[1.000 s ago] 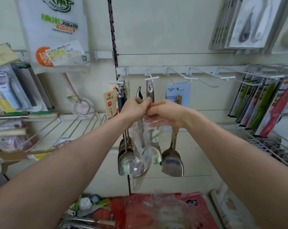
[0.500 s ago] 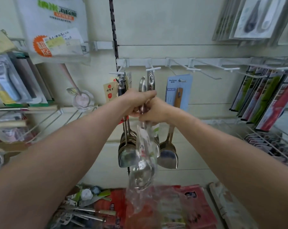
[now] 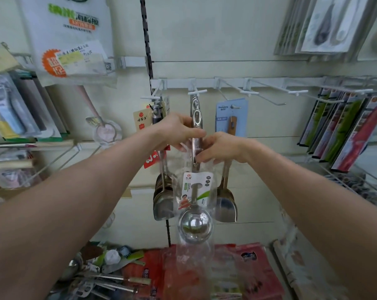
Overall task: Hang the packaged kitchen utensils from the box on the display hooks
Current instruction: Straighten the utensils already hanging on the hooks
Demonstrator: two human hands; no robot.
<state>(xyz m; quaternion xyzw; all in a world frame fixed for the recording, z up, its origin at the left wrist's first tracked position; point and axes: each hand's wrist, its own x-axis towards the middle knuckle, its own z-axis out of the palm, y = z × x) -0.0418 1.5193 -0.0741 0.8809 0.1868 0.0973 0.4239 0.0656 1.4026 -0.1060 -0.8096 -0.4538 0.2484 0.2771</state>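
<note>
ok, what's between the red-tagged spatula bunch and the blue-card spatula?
Head view: the bagged ladle, its handle held by the left hand and right hand.

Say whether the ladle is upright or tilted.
Upright: the ladle is bowl down, its handle straight up toward the hook.

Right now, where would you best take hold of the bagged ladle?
By the slim handle above the label card, coming from the front: it hangs upright, bowl lowest, and spatulas crowd both sides.
</note>
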